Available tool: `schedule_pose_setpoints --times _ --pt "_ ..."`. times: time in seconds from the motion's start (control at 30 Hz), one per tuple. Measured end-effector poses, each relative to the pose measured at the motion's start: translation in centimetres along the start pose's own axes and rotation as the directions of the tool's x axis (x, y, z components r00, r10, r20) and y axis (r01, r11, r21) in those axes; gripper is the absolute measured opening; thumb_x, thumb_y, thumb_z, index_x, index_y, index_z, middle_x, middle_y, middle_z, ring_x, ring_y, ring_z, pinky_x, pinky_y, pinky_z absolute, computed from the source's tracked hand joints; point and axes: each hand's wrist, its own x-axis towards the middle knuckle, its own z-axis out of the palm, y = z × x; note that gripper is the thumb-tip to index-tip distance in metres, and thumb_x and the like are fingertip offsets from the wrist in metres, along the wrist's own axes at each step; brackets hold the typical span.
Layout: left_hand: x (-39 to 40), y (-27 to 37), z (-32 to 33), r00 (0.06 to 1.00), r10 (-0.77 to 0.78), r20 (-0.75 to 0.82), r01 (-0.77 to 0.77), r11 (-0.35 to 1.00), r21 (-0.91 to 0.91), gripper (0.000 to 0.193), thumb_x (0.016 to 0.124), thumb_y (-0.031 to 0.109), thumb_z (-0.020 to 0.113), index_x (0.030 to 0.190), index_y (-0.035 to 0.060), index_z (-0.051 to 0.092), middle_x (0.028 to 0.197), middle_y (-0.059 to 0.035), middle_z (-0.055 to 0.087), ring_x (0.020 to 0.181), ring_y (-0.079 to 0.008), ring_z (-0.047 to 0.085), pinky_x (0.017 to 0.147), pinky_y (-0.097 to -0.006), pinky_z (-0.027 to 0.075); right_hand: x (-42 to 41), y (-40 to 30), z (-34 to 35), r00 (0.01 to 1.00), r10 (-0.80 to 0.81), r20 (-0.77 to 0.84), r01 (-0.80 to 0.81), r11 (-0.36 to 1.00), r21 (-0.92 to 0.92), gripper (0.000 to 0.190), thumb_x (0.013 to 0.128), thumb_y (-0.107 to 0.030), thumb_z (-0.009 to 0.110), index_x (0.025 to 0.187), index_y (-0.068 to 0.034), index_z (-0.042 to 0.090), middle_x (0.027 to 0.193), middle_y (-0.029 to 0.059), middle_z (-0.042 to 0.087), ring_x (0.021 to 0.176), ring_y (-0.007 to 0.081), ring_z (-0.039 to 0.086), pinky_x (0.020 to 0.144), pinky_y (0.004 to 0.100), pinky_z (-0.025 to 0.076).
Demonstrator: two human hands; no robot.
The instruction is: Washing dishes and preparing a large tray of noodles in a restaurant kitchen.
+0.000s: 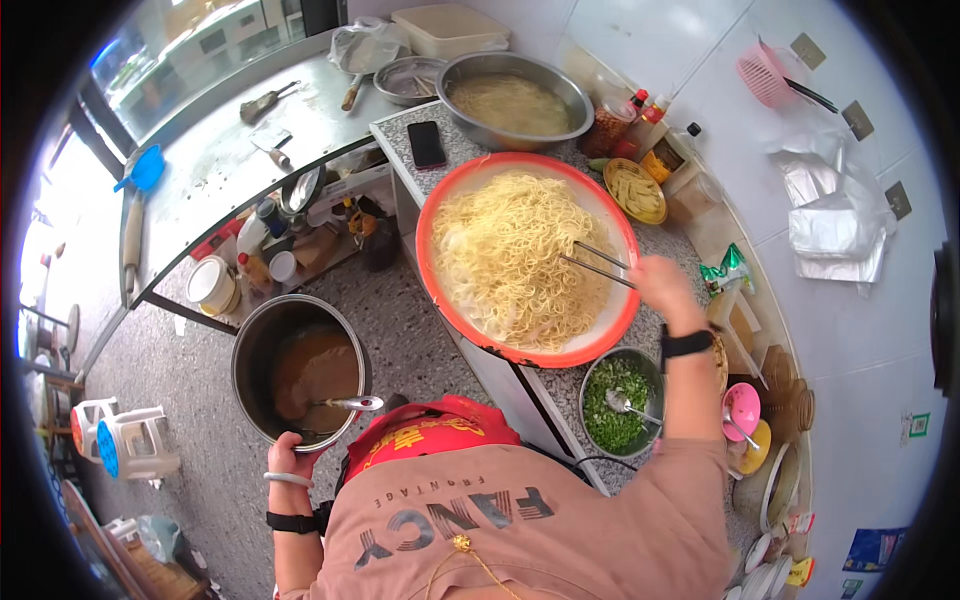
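My right hand (664, 285) holds a pair of dark chopsticks (600, 268), their tips among the yellow noodles (517, 255) heaped in a wide, red-rimmed basin (634, 296) on the speckled counter. With my left hand (291, 454) I grip the near rim of a deep metal pot (247, 367), away from the counter, over the floor. Brown liquid (319, 375) lies in the pot, and a spoon (356, 403) leans in it with its handle over the rim. Chopped green herbs (619, 390) and another spoon are in a metal bowl (587, 420) below the basin.
Behind the basin stand a metal bowl of cloudy liquid (517, 131) and a black phone (427, 144). Jars, bottles, a yellow basket (635, 191) and a pink bowl (741, 409) line the wall side. A steel table (217, 150) with a rolling pin (133, 232) is upper left; plastic stools (135, 442) stand lower left.
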Motion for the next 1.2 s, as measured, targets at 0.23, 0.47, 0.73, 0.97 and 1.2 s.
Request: schedule_pose_setpoints --times 0.23,0.47,0.73,0.97,1.2 --pt "-0.3 -0.7 -0.4 1.000 0.000 -0.005 0.000 0.999 -0.038 0.038 0.064 -0.002 0.040 0.101 -0.0101 0.041 0.098 -0.0223 0.051 0.087 -0.0379 0.054 0.071 -0.0535 0.048 5.3 -2.8 5.3 0.943 0.094 -0.321 0.031 0.931 0.364 0.031 0.076 -0.027 0.045 0.074 0.000 0.059 0.078 0.0228 0.056 0.076 0.0374 0.054 0.067 0.0427 0.042" --pt "-0.8 -1.0 0.2 0.999 0.029 -0.035 -0.030 0.999 -0.014 0.046 0.063 -0.002 0.039 0.107 -0.0135 0.035 0.108 -0.0258 0.044 0.099 -0.0435 0.045 0.080 -0.0582 0.041 1.6 0.7 -6.7 0.870 0.160 -0.465 0.103 0.865 0.491 0.032 0.079 -0.028 0.049 0.067 0.001 0.055 0.062 0.0202 0.053 0.059 0.0353 0.052 0.054 0.0397 0.039" --pt "0.5 -1.5 0.4 1.000 -0.008 -0.015 0.007 0.998 -0.055 0.043 0.064 -0.002 0.038 0.106 -0.0124 0.035 0.106 -0.0252 0.045 0.095 -0.0426 0.048 0.078 -0.0582 0.042 -0.8 2.1 -4.7 0.962 -0.005 -0.272 0.018 0.999 0.044 0.029 0.077 -0.026 0.048 0.067 0.000 0.056 0.071 0.0200 0.055 0.069 0.0369 0.053 0.059 0.0430 0.040" --pt "0.3 -1.3 -0.5 1.000 -0.018 -0.003 0.018 0.999 -0.038 0.045 0.064 -0.001 0.039 0.108 -0.0111 0.035 0.106 -0.0249 0.045 0.097 -0.0423 0.047 0.077 -0.0588 0.042 -1.7 1.8 -7.3 0.985 0.039 -0.166 -0.067 0.984 -0.166 0.026 0.075 -0.026 0.050 0.068 -0.002 0.058 0.073 0.0171 0.057 0.072 0.0351 0.054 0.062 0.0422 0.042" --pt "1.0 -0.3 -1.2 0.997 -0.062 -0.054 0.064 0.997 0.031 0.043 0.063 0.000 0.040 0.104 -0.0107 0.039 0.106 -0.0238 0.047 0.096 -0.0415 0.048 0.079 -0.0589 0.041 -3.0 1.8 -3.1 0.983 0.180 0.037 -0.169 0.964 -0.205 0.029 0.074 -0.032 0.052 0.078 -0.004 0.062 0.081 0.0170 0.059 0.078 0.0324 0.056 0.068 0.0412 0.044"
